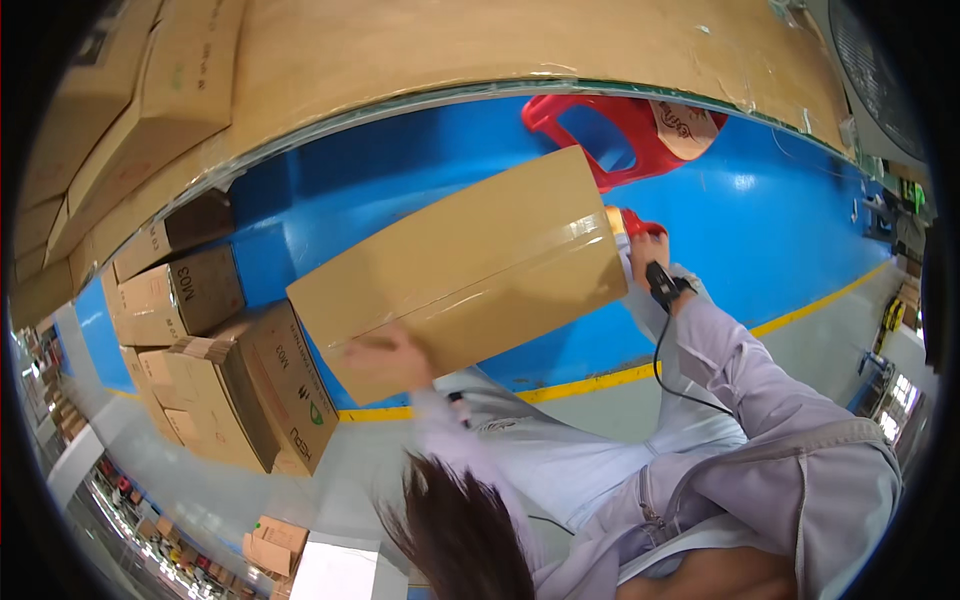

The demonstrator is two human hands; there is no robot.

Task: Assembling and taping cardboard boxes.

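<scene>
A closed brown cardboard box (470,265), with clear tape along its top seam, lies tilted in front of me. My left hand (388,357), blurred, grips the box's near left edge. At the box's right end, my right hand (647,252) is closed on a red tool (636,222) that looks like a tape dispenser and touches the box. A black device (662,283) is strapped to my right wrist, and a thin black cable runs down from it along my pale sleeve.
A red plastic stool (620,130) stands on the blue floor (780,220) behind the box. Several stacked cardboard boxes (235,380) stand to my left. A big cardboard surface (430,45) fills the top. A yellow floor line (590,380) borders grey floor.
</scene>
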